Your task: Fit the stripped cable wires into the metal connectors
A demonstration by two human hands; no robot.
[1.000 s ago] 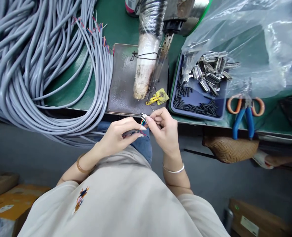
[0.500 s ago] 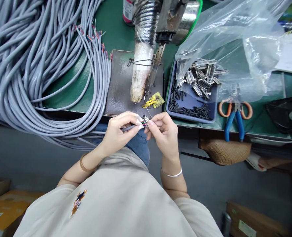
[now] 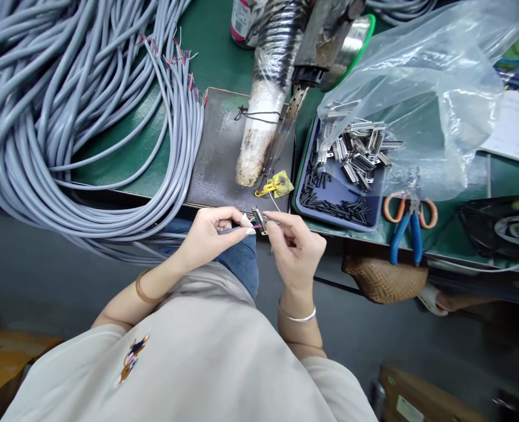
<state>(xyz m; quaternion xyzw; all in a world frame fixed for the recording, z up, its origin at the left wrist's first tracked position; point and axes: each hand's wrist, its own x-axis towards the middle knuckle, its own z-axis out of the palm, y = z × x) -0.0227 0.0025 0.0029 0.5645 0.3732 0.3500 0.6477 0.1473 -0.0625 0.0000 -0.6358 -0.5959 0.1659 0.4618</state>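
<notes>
My left hand (image 3: 213, 237) pinches the coloured wires (image 3: 255, 221) at a cable's end, with white wraps on the thumb and a finger. Those wires meet the back of a metal multi-pin connector (image 3: 259, 220), which my right hand (image 3: 297, 243) grips by its right side between thumb and fingers. Both hands are just off the table's front edge, above my lap. Beyond them, a soldering iron (image 3: 288, 117) points down over a dark board (image 3: 218, 146). A yellow clip-like piece (image 3: 266, 189) and a yellow sponge (image 3: 282, 184) lie below its tip.
Grey cables (image 3: 88, 117) cover the left of the table. A blue tray (image 3: 338, 220) with connectors and black sleeves stands right, partly under a plastic bag (image 3: 444, 88). Blue-handled pliers (image 3: 406, 231) overhang the edge. A wrapped duct (image 3: 259, 129) hangs beside the iron. Another person's foot (image 3: 433, 299) shows at right.
The camera view has shifted slightly. My right hand has turned and moved a little right, its fingers now straighter along the connector, which shows more. The left hand keeps its pinch.
</notes>
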